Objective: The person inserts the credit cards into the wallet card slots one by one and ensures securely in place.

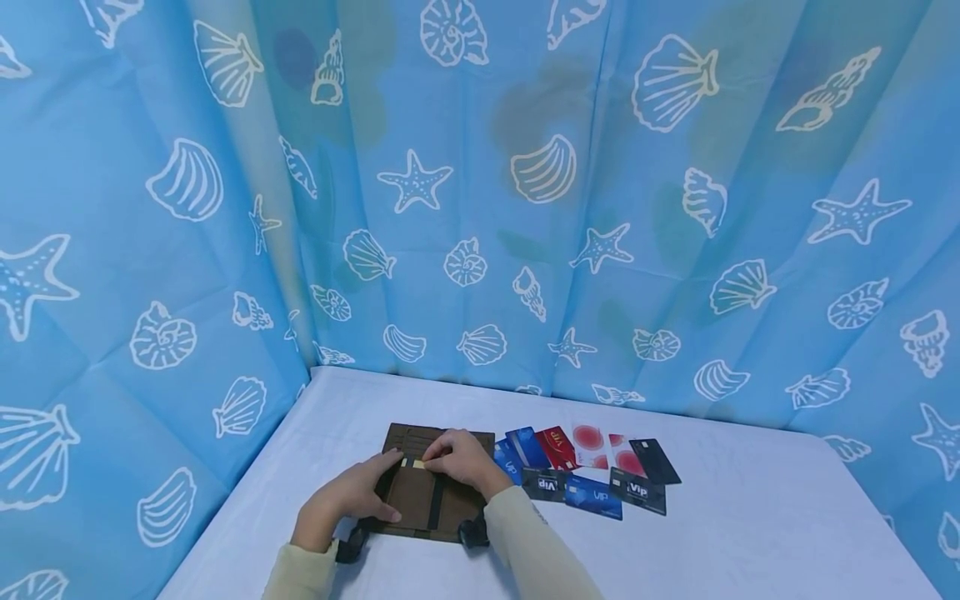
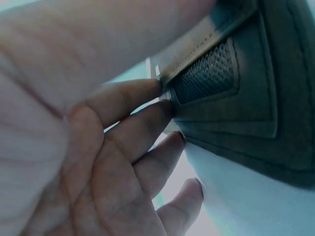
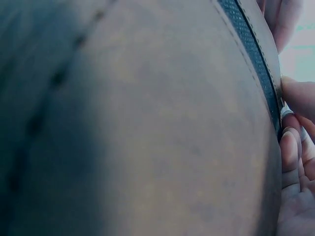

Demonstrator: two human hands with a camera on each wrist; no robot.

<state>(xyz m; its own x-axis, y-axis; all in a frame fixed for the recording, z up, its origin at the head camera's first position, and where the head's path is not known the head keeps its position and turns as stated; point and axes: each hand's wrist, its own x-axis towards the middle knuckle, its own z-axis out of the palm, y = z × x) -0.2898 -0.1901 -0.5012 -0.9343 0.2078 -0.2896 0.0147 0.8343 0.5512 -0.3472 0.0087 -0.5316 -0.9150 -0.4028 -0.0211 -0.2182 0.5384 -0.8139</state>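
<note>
A brown wallet (image 1: 411,498) lies unfolded on the white table, with slots, stitched edges and a dark strap down its middle. My left hand (image 1: 351,492) holds the wallet's left part, thumb on the inner panel and fingers toward the upper edge. In the left wrist view, those fingertips meet the wallet's edge beside a mesh window (image 2: 209,73). My right hand (image 1: 461,458) pinches a pale card (image 1: 418,463) at the mouth of the inner pocket; most of the card is hidden. The right wrist view is largely filled by brown leather (image 3: 182,123), with right fingers (image 3: 289,150) at its edge.
Right of the wallet several cards lie spread and overlapping, among them a red card (image 1: 556,448), a blue VIP card (image 1: 592,497) and a black card (image 1: 657,462). A blue shell-patterned curtain (image 1: 465,208) encloses the table (image 1: 720,517) at the back and sides.
</note>
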